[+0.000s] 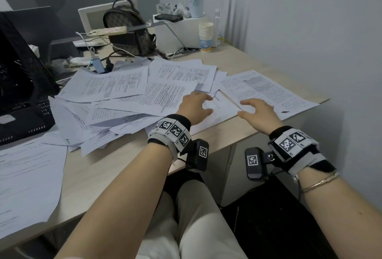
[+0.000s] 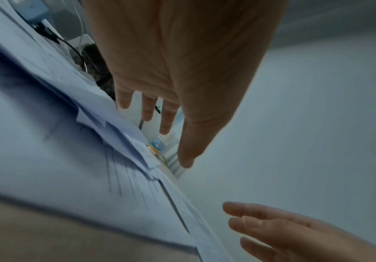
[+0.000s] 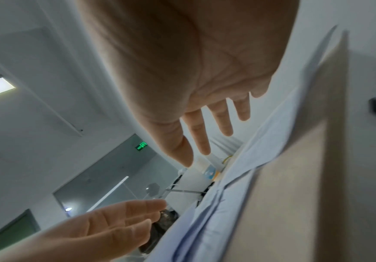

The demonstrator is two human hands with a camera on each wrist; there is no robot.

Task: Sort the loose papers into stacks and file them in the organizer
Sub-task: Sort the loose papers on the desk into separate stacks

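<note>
Loose printed papers [image 1: 124, 97] lie in a messy overlapping pile across the beige desk. A neater set of sheets [image 1: 268, 91] lies at the right end, and more sheets [image 1: 26, 176] at the near left. The black mesh organizer [image 1: 22, 93] stands at the far left. My left hand [image 1: 206, 104] and right hand [image 1: 245, 108] hover side by side over one sheet [image 1: 222, 106] near the front edge. In the wrist views the left hand [image 2: 189, 124] and right hand [image 3: 204, 124] show spread, straight fingers holding nothing, just above the paper.
A patterned backpack [image 1: 128, 29], a power strip with cables [image 1: 107, 30], a white box [image 1: 177, 31] with a phone [image 1: 168, 17] on it, and stacked paper cups [image 1: 206, 35] line the back. A wall runs close along the right. The desk's front edge [image 1: 227, 140] is near my wrists.
</note>
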